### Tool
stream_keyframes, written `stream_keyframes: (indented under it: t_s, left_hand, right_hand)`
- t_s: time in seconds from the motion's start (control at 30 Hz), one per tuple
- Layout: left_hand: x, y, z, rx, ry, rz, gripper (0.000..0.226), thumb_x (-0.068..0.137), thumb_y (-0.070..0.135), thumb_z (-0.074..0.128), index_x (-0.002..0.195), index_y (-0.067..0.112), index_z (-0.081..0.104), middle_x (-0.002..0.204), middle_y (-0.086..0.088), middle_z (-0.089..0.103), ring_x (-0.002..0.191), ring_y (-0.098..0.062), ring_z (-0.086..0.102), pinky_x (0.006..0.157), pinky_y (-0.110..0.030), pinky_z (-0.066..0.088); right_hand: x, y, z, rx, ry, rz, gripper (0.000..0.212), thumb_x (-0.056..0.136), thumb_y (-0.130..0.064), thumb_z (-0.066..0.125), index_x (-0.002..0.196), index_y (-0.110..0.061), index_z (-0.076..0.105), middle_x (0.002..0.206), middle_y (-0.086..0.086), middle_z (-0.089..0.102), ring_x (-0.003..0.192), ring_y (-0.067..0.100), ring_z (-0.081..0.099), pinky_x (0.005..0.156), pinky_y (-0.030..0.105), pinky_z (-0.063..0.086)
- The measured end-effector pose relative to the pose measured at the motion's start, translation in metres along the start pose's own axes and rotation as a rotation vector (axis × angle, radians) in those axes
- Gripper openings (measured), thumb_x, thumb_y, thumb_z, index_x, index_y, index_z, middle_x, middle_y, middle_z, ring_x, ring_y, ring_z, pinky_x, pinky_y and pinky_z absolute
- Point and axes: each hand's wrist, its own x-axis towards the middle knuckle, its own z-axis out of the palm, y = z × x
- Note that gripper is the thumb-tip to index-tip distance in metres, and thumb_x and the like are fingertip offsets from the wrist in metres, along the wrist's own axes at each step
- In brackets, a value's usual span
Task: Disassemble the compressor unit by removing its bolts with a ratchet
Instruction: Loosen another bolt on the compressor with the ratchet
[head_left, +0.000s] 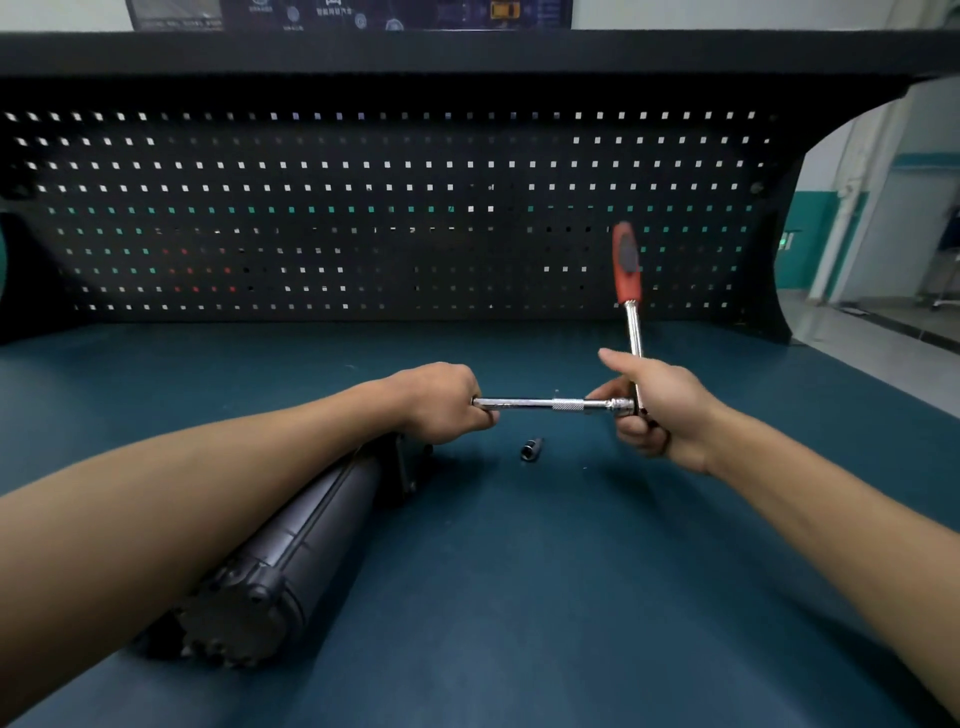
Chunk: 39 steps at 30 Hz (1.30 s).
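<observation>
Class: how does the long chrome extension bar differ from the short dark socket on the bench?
The long chrome extension bar is slim and far longer; the short dark socket is stubby. The bar is held level in the air, gripped by the left hand and joined to the red-handled ratchet; the socket lies loose on the blue bench top. Both are round metal pieces.

Teal-topped bench (571, 597) with black compressor unit (291, 551) on its side, small socket (531, 449) nearby
</observation>
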Motion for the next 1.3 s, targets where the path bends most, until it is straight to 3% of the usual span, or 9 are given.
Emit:
stream_keyframes:
  t_s: [0.27, 0.47, 0.63, 0.8, 0.9, 1.0, 1.1, 1.2, 1.3]
  left_hand:
    - [0.002, -0.003, 0.002, 0.029, 0.013, 0.020, 0.052, 0.095, 0.050, 0.053, 0.059, 0.014, 0.042, 0.054, 0.000, 0.045, 0.054, -0.021, 0.041, 0.053, -0.032, 0.032]
    - [0.003, -0.004, 0.003, 0.047, 0.017, 0.024, 0.053, 0.095, 0.051, 0.053, 0.058, 0.014, 0.042, 0.053, 0.000, 0.046, 0.053, -0.020, 0.043, 0.051, -0.031, 0.032]
    - [0.003, -0.006, 0.003, 0.048, 0.017, 0.019, 0.053, 0.093, 0.052, 0.055, 0.058, 0.014, 0.044, 0.053, 0.000, 0.048, 0.054, -0.020, 0.046, 0.053, -0.031, 0.034]
    - [0.003, -0.008, 0.003, 0.061, 0.014, 0.004, 0.052, 0.092, 0.052, 0.056, 0.059, 0.014, 0.044, 0.056, 0.000, 0.049, 0.056, -0.021, 0.046, 0.056, -0.032, 0.036]
    - [0.003, -0.010, 0.002, 0.070, 0.013, 0.001, 0.051, 0.092, 0.051, 0.055, 0.059, 0.014, 0.045, 0.056, 0.000, 0.050, 0.056, -0.020, 0.047, 0.055, -0.032, 0.035]
    - [0.003, -0.010, 0.002, 0.076, 0.017, 0.000, 0.050, 0.093, 0.051, 0.055, 0.059, 0.015, 0.045, 0.056, 0.000, 0.050, 0.055, -0.018, 0.046, 0.053, -0.031, 0.033]
    - [0.004, -0.010, 0.002, 0.070, 0.017, -0.004, 0.050, 0.093, 0.050, 0.055, 0.060, 0.014, 0.045, 0.056, 0.000, 0.050, 0.055, -0.018, 0.045, 0.053, -0.031, 0.033]
    - [0.004, -0.010, 0.002, 0.053, 0.013, -0.006, 0.050, 0.094, 0.050, 0.055, 0.059, 0.015, 0.044, 0.056, 0.000, 0.048, 0.054, -0.018, 0.044, 0.053, -0.031, 0.032]
    - [0.004, -0.011, 0.001, 0.035, 0.020, -0.014, 0.050, 0.094, 0.049, 0.056, 0.059, 0.015, 0.044, 0.055, 0.001, 0.047, 0.054, -0.018, 0.044, 0.051, -0.031, 0.032]
  right_hand:
    - [-0.001, 0.000, -0.006, 0.192, -0.236, 0.364, 0.043, 0.095, -0.045, 0.051, 0.082, -0.007, 0.067, 0.044, -0.008, 0.028, 0.031, 0.006, 0.020, 0.036, 0.014, 0.015]
    - [-0.002, 0.005, -0.002, 0.184, -0.198, 0.355, 0.036, 0.093, -0.040, 0.054, 0.081, -0.008, 0.066, 0.044, -0.008, 0.029, 0.032, 0.006, 0.021, 0.034, 0.015, 0.016]
    - [-0.002, 0.009, 0.002, 0.022, -0.051, 0.128, 0.024, 0.095, -0.036, 0.062, 0.081, -0.017, 0.057, 0.045, 0.001, 0.041, 0.035, 0.010, 0.026, 0.035, 0.019, 0.020]
    - [-0.006, 0.013, 0.005, -0.206, 0.059, -0.198, 0.033, 0.091, -0.038, 0.070, 0.070, -0.014, 0.062, 0.048, 0.004, 0.052, 0.045, 0.016, 0.040, 0.044, 0.024, 0.031]
    - [-0.008, 0.016, 0.007, -0.287, 0.097, -0.378, 0.038, 0.092, -0.038, 0.070, 0.065, -0.012, 0.064, 0.048, 0.003, 0.055, 0.046, 0.013, 0.046, 0.050, 0.022, 0.038]
    - [-0.007, 0.021, 0.006, -0.341, 0.131, -0.530, 0.037, 0.092, -0.035, 0.071, 0.063, -0.012, 0.065, 0.049, 0.000, 0.054, 0.044, 0.009, 0.044, 0.047, 0.017, 0.036]
    - [-0.003, 0.027, 0.001, -0.443, 0.184, -0.689, 0.027, 0.089, -0.034, 0.074, 0.066, -0.021, 0.072, 0.052, -0.004, 0.056, 0.049, 0.012, 0.046, 0.051, 0.026, 0.039]
    - [-0.001, 0.028, -0.006, -0.721, 0.255, -0.956, 0.014, 0.087, -0.031, 0.078, 0.074, -0.024, 0.076, 0.062, -0.009, 0.063, 0.059, 0.013, 0.056, 0.058, 0.032, 0.047]
    - [-0.001, 0.027, -0.009, -0.944, 0.304, -1.294, 0.007, 0.088, -0.024, 0.080, 0.084, -0.019, 0.077, 0.066, -0.012, 0.058, 0.062, 0.014, 0.051, 0.052, 0.034, 0.047]
